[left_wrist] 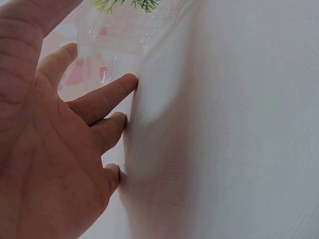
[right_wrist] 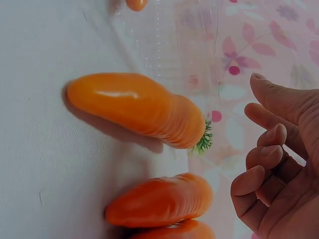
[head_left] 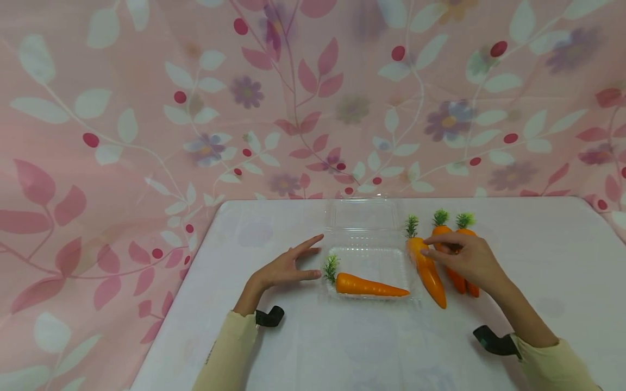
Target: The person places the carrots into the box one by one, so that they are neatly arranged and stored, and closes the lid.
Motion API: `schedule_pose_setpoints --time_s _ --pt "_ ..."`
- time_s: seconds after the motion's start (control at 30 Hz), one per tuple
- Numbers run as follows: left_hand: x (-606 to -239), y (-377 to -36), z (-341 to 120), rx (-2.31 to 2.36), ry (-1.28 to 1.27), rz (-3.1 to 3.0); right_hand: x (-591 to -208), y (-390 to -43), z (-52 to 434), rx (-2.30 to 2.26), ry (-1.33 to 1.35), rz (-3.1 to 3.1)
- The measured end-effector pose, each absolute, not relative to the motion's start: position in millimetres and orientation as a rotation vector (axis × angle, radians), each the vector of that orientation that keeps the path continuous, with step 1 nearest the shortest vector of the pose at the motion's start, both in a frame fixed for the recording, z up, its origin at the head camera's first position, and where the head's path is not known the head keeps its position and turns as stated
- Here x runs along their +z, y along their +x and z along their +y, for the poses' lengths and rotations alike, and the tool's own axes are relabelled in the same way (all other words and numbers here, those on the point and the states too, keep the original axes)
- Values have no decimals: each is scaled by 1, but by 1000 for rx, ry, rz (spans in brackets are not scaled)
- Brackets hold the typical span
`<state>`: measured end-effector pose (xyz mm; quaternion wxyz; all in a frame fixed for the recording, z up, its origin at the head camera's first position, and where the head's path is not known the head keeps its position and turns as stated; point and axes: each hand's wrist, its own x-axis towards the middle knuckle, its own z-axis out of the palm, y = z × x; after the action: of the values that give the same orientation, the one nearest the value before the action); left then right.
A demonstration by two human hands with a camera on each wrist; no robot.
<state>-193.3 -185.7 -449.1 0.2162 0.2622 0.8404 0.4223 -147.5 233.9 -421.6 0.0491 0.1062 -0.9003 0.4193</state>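
One white worktop (head_left: pixel 342 347) fills the lower frame; one clear clamshell box (head_left: pixel 364 228) lies open at its centre, holding one carrot (head_left: pixel 371 285); three carrots (head_left: pixel 430 271) lie just right of it; left hand (head_left: pixel 286 267) rests flat, fingers spread, beside the box; right hand (head_left: pixel 467 258), fingers loosely curled, touches the three carrots.

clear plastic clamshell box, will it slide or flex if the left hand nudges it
The clear plastic clamshell box looks thin-walled, so it probably flexes. With only one orange toy carrot inside on the smooth white table, it likely slides easily when the left hand nudges it.
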Motion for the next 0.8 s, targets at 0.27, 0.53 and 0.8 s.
schedule_pose_setpoints --time_s 0.27,0.53,0.8 --pt "-463 -199 -190 1143 748 2372 -423 -147 242 1250 242 -2759" --pt "-462 -200 -189 1111 743 2392 -429 -147 253 1251 267 -2701" --pt "-463 -199 -189 1113 735 2379 -433 -146 260 1271 242 -2699"
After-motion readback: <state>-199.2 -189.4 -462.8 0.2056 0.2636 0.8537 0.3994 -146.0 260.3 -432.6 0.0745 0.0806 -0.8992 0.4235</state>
